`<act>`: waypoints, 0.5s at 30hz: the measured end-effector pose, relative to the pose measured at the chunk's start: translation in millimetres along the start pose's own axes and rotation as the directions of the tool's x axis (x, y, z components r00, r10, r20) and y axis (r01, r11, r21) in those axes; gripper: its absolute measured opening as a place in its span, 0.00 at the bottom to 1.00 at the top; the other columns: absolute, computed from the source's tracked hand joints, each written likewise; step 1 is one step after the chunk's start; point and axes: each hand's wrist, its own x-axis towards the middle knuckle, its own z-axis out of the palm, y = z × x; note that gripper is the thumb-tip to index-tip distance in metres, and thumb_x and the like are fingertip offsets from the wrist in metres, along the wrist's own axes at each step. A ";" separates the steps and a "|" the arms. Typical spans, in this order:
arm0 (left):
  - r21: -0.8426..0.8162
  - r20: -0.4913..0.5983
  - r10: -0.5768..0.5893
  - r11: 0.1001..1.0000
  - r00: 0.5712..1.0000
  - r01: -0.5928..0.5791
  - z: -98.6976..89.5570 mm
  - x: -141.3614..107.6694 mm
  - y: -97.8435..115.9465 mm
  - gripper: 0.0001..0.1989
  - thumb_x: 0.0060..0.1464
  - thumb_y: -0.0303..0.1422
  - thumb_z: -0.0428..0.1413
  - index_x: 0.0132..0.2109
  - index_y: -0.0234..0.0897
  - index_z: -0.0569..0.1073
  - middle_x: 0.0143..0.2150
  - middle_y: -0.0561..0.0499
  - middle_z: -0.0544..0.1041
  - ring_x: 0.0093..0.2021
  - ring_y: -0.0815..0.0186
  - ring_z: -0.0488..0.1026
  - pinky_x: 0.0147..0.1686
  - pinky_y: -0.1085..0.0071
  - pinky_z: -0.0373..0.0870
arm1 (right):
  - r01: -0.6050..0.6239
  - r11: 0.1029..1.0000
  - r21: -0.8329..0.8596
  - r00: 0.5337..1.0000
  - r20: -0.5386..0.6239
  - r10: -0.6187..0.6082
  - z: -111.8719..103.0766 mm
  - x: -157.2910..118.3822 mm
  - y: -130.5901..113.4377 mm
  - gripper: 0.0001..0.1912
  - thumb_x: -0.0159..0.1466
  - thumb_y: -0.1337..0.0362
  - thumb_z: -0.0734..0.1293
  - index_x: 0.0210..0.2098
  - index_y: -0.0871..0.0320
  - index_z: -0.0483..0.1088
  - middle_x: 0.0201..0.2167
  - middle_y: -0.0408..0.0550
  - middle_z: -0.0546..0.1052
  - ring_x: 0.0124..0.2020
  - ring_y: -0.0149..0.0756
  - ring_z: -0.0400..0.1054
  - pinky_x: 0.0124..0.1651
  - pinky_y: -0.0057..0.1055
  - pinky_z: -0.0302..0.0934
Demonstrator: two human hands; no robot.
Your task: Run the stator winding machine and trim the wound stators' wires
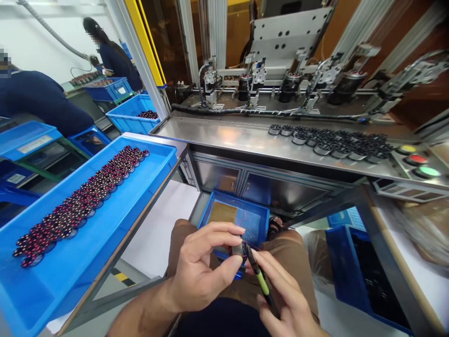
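Leftward, blue tray (143, 187) holding wound parts (84, 199); left hand (206, 267) gripping part (237, 249).

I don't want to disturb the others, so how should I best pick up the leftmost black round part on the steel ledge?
Pinch the leftmost black round part by its outer side wall, coming from above and its left. It's short and round, and its left side is free; the next part sits close on the right and could get bumped.
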 end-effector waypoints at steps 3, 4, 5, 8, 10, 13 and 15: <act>0.011 0.005 -0.005 1.000 1.000 0.005 0.2 -0.1 1.2 0.17 0.54 0.22 0.61 0.50 0.41 0.78 0.51 0.43 0.81 0.50 0.60 0.77 0.51 0.64 0.75 | -0.016 1.000 0.001 1.000 -0.004 0.016 -0.8 4.6 -4.1 0.41 0.56 0.77 0.61 0.68 0.52 0.59 0.59 0.53 0.73 0.59 0.45 0.71 0.52 0.30 0.73; 0.017 0.011 -0.005 1.000 1.000 0.005 0.3 -0.2 1.5 0.17 0.54 0.22 0.61 0.50 0.41 0.78 0.51 0.43 0.81 0.50 0.60 0.78 0.51 0.64 0.76 | -0.036 0.999 -0.006 0.999 -0.002 0.036 -1.3 4.8 -5.0 0.40 0.56 0.77 0.61 0.67 0.52 0.60 0.58 0.53 0.74 0.57 0.45 0.72 0.52 0.30 0.73; 0.022 0.016 -0.002 1.000 1.000 0.002 0.3 -0.2 1.8 0.17 0.54 0.22 0.61 0.50 0.41 0.78 0.51 0.44 0.81 0.50 0.60 0.78 0.51 0.65 0.76 | -0.053 0.999 -0.012 0.999 -0.001 0.053 -1.7 4.2 -5.3 0.40 0.56 0.77 0.62 0.67 0.51 0.61 0.57 0.52 0.75 0.56 0.44 0.73 0.51 0.29 0.73; 0.043 0.031 0.005 0.999 0.999 -0.006 0.1 0.0 2.1 0.17 0.54 0.22 0.61 0.51 0.41 0.77 0.51 0.44 0.81 0.50 0.60 0.78 0.52 0.65 0.75 | -0.039 0.998 -0.042 0.999 -0.026 0.038 -1.8 -3.5 -1.8 0.41 0.56 0.78 0.62 0.68 0.49 0.60 0.55 0.49 0.77 0.52 0.40 0.76 0.51 0.28 0.73; 0.063 0.035 0.015 0.998 0.999 -0.017 -0.4 0.1 1.2 0.17 0.54 0.22 0.61 0.50 0.41 0.77 0.51 0.44 0.80 0.51 0.60 0.78 0.52 0.64 0.75 | -0.050 0.993 -0.103 0.998 -0.049 0.046 -1.5 -11.7 3.5 0.41 0.56 0.77 0.63 0.68 0.51 0.61 0.55 0.51 0.78 0.53 0.42 0.76 0.52 0.29 0.73; 0.088 0.036 0.064 0.994 0.997 -0.067 -1.4 0.1 -3.4 0.18 0.53 0.22 0.61 0.51 0.41 0.76 0.58 0.41 0.76 0.52 0.59 0.77 0.53 0.62 0.75 | -0.167 0.972 -0.165 0.986 -0.053 0.161 -3.2 -20.7 10.7 0.35 0.59 0.73 0.64 0.66 0.57 0.64 0.55 0.56 0.77 0.54 0.46 0.75 0.51 0.31 0.74; 0.106 0.025 0.113 0.988 0.993 -0.115 -2.5 0.2 -8.3 0.24 0.51 0.22 0.63 0.55 0.42 0.74 0.59 0.40 0.74 0.55 0.56 0.75 0.53 0.60 0.76 | -0.237 0.960 -0.151 0.971 -0.033 0.235 -7.1 -20.9 11.3 0.34 0.60 0.72 0.65 0.66 0.57 0.64 0.56 0.57 0.77 0.51 0.45 0.77 0.51 0.32 0.74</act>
